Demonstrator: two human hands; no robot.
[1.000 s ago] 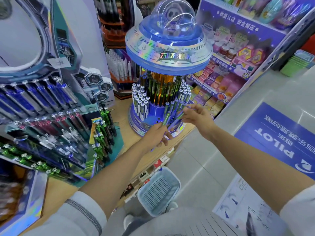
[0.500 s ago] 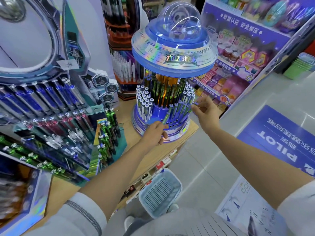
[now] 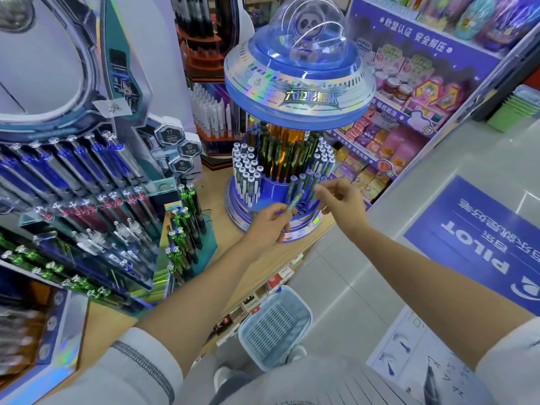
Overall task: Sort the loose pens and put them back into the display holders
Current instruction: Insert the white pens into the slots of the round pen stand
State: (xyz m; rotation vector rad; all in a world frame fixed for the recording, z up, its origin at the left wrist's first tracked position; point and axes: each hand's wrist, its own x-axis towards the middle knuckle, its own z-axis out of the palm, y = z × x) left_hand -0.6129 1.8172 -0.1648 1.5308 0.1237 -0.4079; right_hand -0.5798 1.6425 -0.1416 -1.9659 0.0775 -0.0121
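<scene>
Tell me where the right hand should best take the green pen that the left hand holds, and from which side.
Grip the free upper end, from the right. The green pen leans up and right out of the left hand, whose fingers cover its lower part; the right hand is beside that end.

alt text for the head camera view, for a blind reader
A person's left hand holds a green pen at the round blue pen display on a wooden counter; the right hand reaches the pens standing in it.
</scene>
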